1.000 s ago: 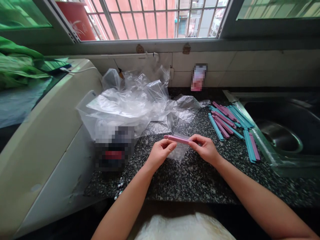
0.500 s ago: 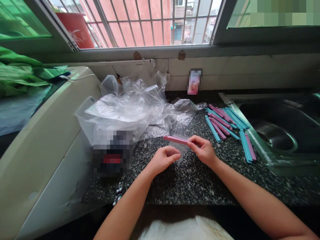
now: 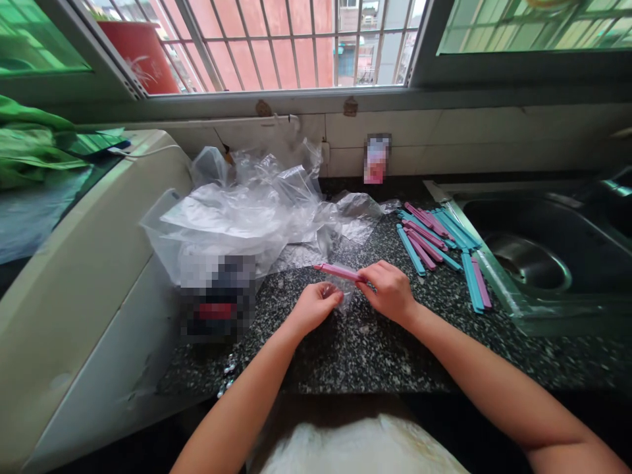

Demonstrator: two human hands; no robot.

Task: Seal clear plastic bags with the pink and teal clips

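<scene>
Centre of frame: the clip [image 3: 336,270], pinched at its right end by the right hand [image 3: 389,291]; the left hand [image 3: 316,308] grasps the bag [image 3: 344,300] just below. The clip is probably light and stiff, best held by its ends; the bag, likely soft and slippery.

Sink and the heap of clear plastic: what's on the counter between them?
Head view: a loose spread of pink and blue clips on the speckled counter, between the clear plastic and the sink.
</scene>
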